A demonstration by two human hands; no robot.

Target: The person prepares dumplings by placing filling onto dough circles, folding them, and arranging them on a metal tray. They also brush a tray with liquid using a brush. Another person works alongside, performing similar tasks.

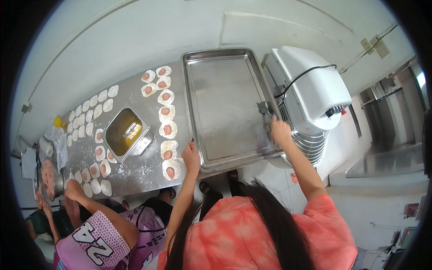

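My left hand point(191, 157) is closed at the left rim of a large steel tray point(211, 87), apparently gripping it. My right hand point(281, 130) grips a brush point(263, 108) with a dark grey head over the tray's right side. The tray's bottom looks wet and shiny in places. Left of it, a column of pale dough wrappers point(168, 129) with pink filling lies on the steel table point(173, 180). A square steel pan point(126, 135) holds yellow liquid.
A white machine point(306, 90) with a black cord and wire guard stands right of the tray. At lower left a co-worker point(108, 234) reaches among more wrappers point(87, 108); other hands are by a bowl of pink filling point(48, 175). A wall point(148, 31) backs the table.
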